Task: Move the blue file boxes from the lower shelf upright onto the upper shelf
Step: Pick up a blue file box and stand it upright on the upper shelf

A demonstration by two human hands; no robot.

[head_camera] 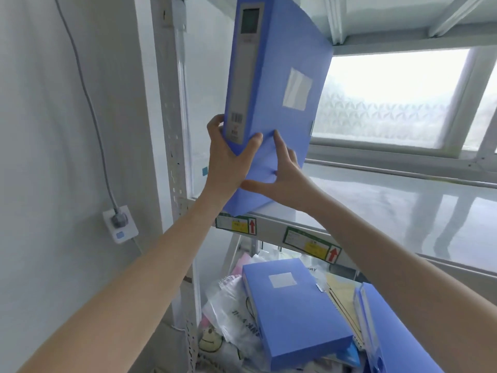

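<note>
A blue file box [277, 84] stands nearly upright at the left end of the upper shelf [403, 205], its spine with a grey label facing me and its top leaning slightly right. My left hand [228, 157] grips the bottom of the spine. My right hand [279, 179] presses flat against the box's right face near its base. On the lower shelf a second blue file box [293, 310] lies flat on a pile, and a third blue box [387, 335] leans at the lower right, partly behind my right forearm.
A white perforated shelf post [174, 157] rises just left of the box. A wall socket with a plugged cable [119, 222] is on the left wall. Plastic bags and papers [228, 313] fill the lower shelf. A frosted window [390, 103] sits behind the upper shelf.
</note>
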